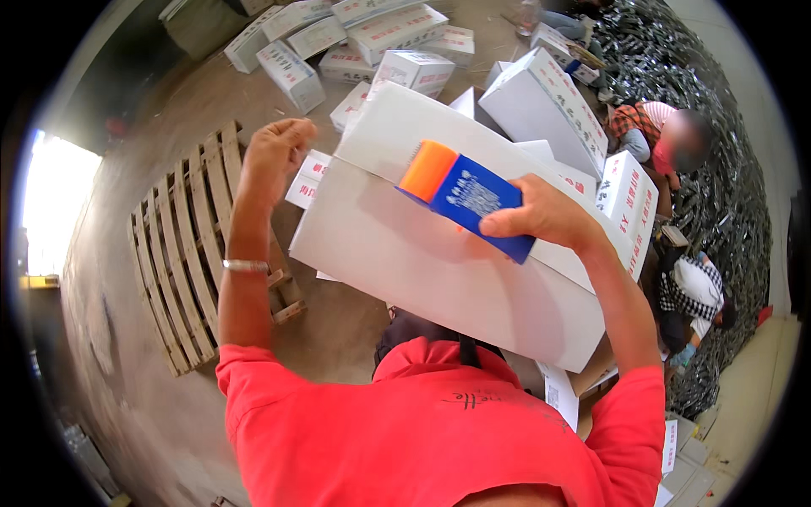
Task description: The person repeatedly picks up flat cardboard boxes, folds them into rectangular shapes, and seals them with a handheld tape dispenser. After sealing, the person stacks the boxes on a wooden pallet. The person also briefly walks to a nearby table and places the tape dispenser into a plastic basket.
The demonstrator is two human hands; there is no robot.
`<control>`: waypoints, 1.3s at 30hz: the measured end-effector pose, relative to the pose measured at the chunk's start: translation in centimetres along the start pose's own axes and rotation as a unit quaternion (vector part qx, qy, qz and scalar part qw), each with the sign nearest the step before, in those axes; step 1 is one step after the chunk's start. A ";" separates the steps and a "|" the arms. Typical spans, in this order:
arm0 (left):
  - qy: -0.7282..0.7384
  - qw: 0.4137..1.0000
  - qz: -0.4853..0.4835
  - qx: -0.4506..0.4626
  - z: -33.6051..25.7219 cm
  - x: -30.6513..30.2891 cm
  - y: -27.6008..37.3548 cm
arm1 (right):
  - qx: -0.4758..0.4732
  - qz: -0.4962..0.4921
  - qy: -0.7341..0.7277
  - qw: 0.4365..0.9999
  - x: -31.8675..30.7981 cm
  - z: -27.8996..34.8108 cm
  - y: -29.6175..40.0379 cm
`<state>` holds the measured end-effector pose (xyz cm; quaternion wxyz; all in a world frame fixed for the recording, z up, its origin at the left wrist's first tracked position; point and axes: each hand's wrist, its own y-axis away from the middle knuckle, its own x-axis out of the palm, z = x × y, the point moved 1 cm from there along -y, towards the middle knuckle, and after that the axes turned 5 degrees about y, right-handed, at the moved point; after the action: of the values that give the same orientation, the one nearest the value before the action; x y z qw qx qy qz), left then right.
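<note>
A large white carton (405,234) lies before me, with a seam running across its upper face. My right hand (542,212) grips a blue tape dispenser (485,203), the thumb on top. A roll of orange tape (429,170) sits at the dispenser's left end, beside a toothed cutting edge. The dispenser is above the carton; whether it touches the face I cannot tell. My left hand (279,149) is raised just off the carton's left corner. Its fingers are curled in, and I see nothing held in them.
A wooden pallet (184,241) lies on the floor to the left. Printed white cartons (396,32) are piled beyond, and another carton (548,108) stands at upper right. Two people, one in a plaid top (637,123), one in a checked top (690,285), sit near a dark glossy heap (716,184).
</note>
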<state>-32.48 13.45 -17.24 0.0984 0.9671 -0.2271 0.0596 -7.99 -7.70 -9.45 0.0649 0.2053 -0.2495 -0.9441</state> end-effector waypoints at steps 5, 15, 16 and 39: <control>-0.048 0.997 0.053 -0.042 6.7 -6.0 -4.9 | 0.004 0.013 -0.001 1.000 1.5 1.6 -4.8; -0.539 0.840 -0.014 0.066 11.9 -5.5 -3.5 | 0.003 0.020 -0.030 0.999 1.3 1.5 -4.7; -0.442 0.895 -0.031 0.054 11.4 -5.4 -3.7 | -0.011 0.011 -0.024 1.000 1.2 1.5 -4.6; -0.681 0.701 -0.147 0.154 5.4 7.0 2.1 | 0.170 -0.090 0.024 0.981 -7.8 -23.5 25.5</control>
<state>-26.77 7.43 -21.02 -0.2262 0.7666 -0.0751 -0.5963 9.51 -38.51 -12.55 -0.0498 0.2578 -0.3850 -0.8848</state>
